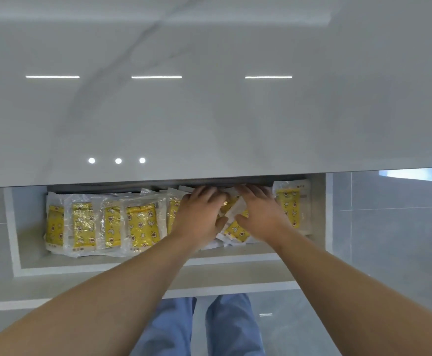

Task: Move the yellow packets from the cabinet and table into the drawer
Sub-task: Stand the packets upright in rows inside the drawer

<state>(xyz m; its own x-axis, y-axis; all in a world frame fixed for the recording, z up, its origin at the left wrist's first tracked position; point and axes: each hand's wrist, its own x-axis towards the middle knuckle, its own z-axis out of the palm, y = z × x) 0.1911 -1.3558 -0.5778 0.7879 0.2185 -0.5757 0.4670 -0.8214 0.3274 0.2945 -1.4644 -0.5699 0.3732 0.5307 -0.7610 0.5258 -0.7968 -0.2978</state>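
Observation:
The open drawer (30,263) sticks out below the grey countertop (209,111). Several yellow packets in clear wrap stand in a row inside it, such as one at the left (82,224) and one at the far right (290,206). My left hand (200,214) and my right hand (261,214) lie palm down, side by side, on a loose pile of yellow packets (235,231) in the middle-right of the drawer. Their fingers are fairly straight and reach under the countertop edge, so the fingertips are partly hidden.
The glossy countertop overhangs the back of the drawer and reflects ceiling lights. Grey floor tiles (389,240) lie to the right. My legs in blue trousers (230,327) stand just below the drawer front.

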